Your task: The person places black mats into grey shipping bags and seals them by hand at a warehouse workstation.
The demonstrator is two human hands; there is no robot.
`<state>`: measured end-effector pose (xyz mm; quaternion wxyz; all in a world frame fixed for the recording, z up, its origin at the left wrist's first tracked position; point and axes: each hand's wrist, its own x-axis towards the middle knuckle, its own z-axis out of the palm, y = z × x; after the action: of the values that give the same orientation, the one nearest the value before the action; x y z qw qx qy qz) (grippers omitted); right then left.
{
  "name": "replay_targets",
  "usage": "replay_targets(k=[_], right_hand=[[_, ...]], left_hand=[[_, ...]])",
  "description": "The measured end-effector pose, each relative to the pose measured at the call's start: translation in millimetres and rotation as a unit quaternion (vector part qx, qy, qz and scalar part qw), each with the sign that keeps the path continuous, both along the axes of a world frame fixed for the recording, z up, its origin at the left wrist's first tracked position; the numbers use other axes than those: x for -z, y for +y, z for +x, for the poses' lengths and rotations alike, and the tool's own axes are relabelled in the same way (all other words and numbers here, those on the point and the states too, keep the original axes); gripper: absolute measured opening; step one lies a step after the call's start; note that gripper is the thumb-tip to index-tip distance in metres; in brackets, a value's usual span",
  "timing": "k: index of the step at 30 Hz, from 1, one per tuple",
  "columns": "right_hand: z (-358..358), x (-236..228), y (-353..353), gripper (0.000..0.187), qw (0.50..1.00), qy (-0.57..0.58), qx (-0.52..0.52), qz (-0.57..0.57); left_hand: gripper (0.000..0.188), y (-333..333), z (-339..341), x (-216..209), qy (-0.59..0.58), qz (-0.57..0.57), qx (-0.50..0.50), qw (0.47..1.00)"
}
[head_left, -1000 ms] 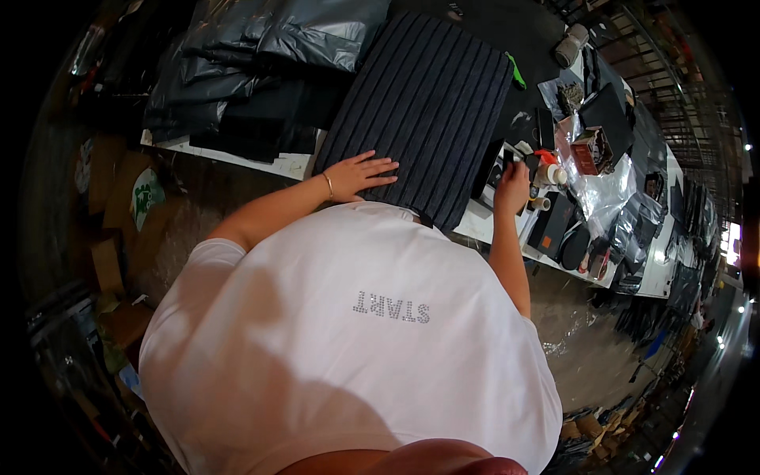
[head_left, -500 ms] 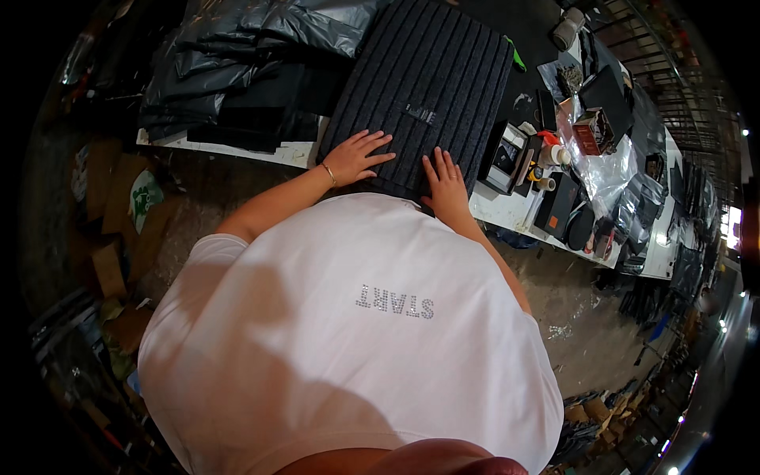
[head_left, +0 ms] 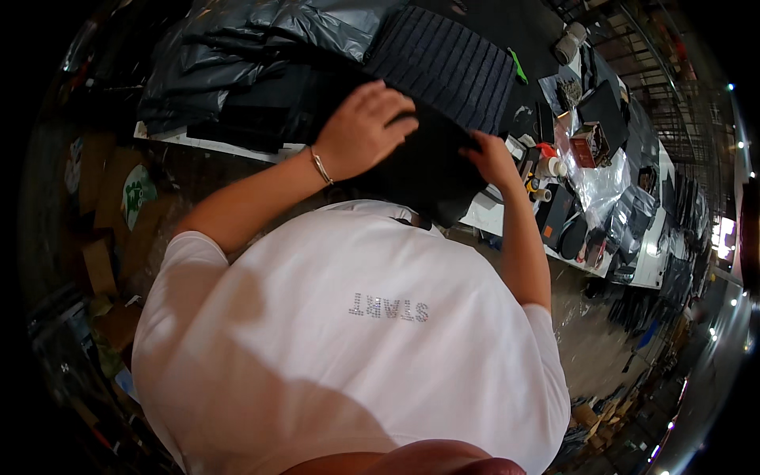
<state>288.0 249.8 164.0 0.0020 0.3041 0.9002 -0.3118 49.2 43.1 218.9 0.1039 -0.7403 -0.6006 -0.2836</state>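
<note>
A dark grey ribbed mat (head_left: 447, 63) lies on the work table. Its near part is raised and turned over, so the smooth black underside (head_left: 427, 162) faces me. At the right edge of this raised part, my right hand (head_left: 492, 161) pinches the mat between thumb and fingers. My left hand (head_left: 366, 128) is over the left side of the black underside, fingers apart and slightly bent. Whether its fingertips touch the mat cannot be made out. A bracelet (head_left: 321, 165) circles my left wrist.
Black plastic bags (head_left: 261, 47) are heaped on the table's left. To the right stand a white roll or jar (head_left: 549, 168), a dark box (head_left: 556, 212), a small red-brown box (head_left: 587, 146) and clear plastic wrap (head_left: 590, 178). Cardboard pieces (head_left: 99, 265) lie at the far left.
Both hands lay flat on the ribbed side before. The mat's near part has come up and folded over, the right hand now gripping its edge and the left hand higher.
</note>
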Motion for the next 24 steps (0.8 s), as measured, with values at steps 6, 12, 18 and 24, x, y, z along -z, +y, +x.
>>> replay_targets(k=[6, 12, 18, 24], right_hand=[[-32.5, 99.9, 80.8, 0.041, 0.979, -0.025, -0.021, 0.199], [-54.1, 91.0, 136.9, 0.074, 0.983, -0.114, 0.07, -0.124], [-81.7, 7.4, 36.6, 0.118, 0.966, -0.252, -0.055, 0.005], [-19.1, 43.1, -70.3, 0.094, 0.958, -0.102, -0.043, 0.264]], left_hand=[[0.077, -12.2, 29.0, 149.7, 0.121, -0.25, 0.014, 0.96], [0.082, -7.8, 31.8, 191.4, 0.118, -0.233, -0.013, 0.965], [0.061, 10.1, 10.6, 209.0, 0.1, -0.188, 0.032, 0.977], [0.051, 43.0, -10.0, 130.6, 0.0, -0.358, 0.084, 0.93]])
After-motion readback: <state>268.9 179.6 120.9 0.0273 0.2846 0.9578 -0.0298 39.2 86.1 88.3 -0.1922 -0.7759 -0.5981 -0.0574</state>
